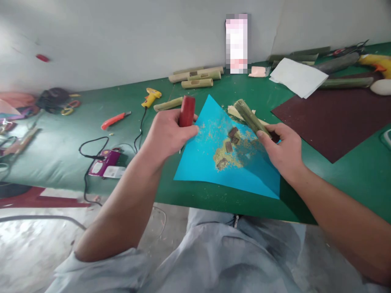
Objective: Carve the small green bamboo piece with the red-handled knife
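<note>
My left hand point(171, 134) is closed around a smooth red object point(187, 110), shaped like a thick handle; its lower part is hidden by my fingers. Between thumb and fingers, my right hand point(284, 148) grips a green bamboo tube point(249, 116), which slants up to the left. Below both hands lies a blue sheet point(195, 167), spread on the green table point(165, 195). Sawdust-like shavings point(236, 156) and several small brown chunks point(229, 147) are scattered on it. Pale strips point(233, 112) lie behind the bamboo tube.
Left of the sheet are a yellow glue gun point(151, 97), a red utility knife point(116, 120) and a purple box point(105, 162) with a cable. Cut bamboo pieces point(197, 83) lie along the wall. On the right, white paper point(297, 77) overlaps a dark brown sheet point(332, 118).
</note>
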A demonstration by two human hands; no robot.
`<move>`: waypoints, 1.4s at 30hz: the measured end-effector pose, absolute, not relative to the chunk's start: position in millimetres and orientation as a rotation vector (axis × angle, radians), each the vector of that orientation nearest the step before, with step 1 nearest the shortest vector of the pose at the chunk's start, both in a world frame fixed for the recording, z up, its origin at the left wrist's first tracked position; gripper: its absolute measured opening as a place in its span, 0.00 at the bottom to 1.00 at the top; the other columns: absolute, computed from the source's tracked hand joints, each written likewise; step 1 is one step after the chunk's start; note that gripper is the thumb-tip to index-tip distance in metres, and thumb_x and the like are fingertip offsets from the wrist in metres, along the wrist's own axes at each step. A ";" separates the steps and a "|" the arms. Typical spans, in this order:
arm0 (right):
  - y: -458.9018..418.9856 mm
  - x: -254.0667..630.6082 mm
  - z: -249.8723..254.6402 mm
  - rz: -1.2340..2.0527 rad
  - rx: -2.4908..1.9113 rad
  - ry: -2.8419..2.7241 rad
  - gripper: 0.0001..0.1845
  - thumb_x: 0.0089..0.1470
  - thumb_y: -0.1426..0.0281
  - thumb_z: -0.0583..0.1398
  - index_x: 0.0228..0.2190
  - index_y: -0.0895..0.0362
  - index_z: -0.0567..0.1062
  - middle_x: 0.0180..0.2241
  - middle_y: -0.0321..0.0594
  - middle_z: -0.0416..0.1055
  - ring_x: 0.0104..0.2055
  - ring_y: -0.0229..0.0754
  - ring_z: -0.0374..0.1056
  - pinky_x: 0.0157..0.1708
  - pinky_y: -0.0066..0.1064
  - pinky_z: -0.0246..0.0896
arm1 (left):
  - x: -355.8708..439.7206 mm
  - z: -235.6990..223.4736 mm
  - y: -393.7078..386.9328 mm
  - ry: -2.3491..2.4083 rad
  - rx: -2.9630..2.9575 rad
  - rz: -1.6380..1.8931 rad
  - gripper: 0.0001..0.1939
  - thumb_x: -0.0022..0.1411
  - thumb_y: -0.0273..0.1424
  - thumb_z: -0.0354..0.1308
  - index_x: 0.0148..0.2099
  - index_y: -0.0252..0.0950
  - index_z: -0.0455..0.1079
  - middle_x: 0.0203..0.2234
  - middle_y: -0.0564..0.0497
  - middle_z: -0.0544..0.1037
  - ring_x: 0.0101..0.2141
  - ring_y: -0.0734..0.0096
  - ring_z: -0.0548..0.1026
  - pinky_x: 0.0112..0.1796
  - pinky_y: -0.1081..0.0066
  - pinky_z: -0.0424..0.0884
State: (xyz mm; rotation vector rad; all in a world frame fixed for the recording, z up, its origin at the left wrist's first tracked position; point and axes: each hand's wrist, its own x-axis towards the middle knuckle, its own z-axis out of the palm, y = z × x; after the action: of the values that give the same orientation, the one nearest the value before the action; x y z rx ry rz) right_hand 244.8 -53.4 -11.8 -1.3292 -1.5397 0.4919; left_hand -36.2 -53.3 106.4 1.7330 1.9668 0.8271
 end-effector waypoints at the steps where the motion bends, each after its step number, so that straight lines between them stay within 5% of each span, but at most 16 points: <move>1: -53.7 244.8 -11.7 0.491 -1.326 -1.542 0.11 0.57 0.57 0.64 0.29 0.50 0.76 0.28 0.37 0.71 0.29 0.44 0.66 0.31 0.38 0.61 | -37.9 106.2 -52.8 1.959 1.735 0.829 0.16 0.49 0.33 0.67 0.42 0.34 0.81 0.24 0.57 0.74 0.26 0.76 0.66 0.30 0.71 0.62; 42: -55.3 246.6 -11.2 0.496 -1.325 -1.551 0.16 0.59 0.52 0.64 0.31 0.51 0.78 0.29 0.38 0.73 0.30 0.44 0.67 0.32 0.38 0.61 | -36.8 115.9 -57.9 1.770 1.385 1.175 0.17 0.44 0.26 0.71 0.39 0.29 0.81 0.24 0.55 0.77 0.24 0.76 0.70 0.28 0.70 0.63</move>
State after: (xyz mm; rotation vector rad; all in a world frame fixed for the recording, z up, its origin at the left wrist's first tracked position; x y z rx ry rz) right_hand 246.6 -55.3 -11.2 -1.3247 -1.5509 0.4958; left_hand -36.8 -57.9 115.9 1.3854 1.7702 1.1755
